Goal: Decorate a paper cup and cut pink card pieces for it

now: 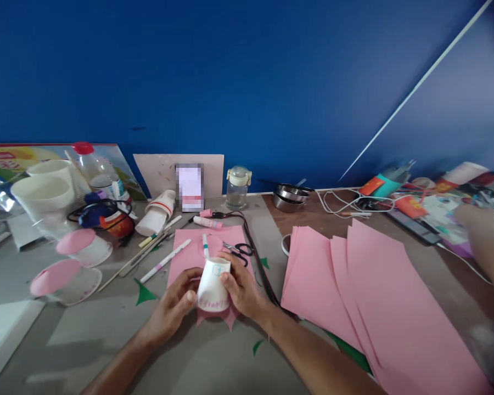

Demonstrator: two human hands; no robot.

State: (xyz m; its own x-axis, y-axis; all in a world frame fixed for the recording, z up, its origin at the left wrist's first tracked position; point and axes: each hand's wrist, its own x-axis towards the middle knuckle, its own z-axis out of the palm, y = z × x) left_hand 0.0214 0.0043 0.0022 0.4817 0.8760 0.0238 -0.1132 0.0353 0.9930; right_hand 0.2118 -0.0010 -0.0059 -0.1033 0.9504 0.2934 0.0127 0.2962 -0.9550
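Observation:
Between my hands a white paper cup [212, 288] stands narrow end up, with pink marks round its wide lower rim and a green outline near the top. My right hand [243, 288] grips its right side, thumb on the front. From the left my left hand [180, 303] curls round the cup's side, its fingertips partly hidden. Under and behind the cup lies a pink paper sheet [185, 247] with jagged cut pieces at its near edge. Black-handled scissors [242, 249], a pink paper circle [212, 245] and a green-tipped marker [206, 247] are just beyond.
Two pink-topped cups [72, 282] sit on the left, near stacked paper cups [45, 192]. A pink marker [164, 261] and sticks lie closer. Behind are a phone [190, 186] and a glass jar [237, 192]. Pink sheets [379, 291] spread right; another person's arm [483, 230] reaches in.

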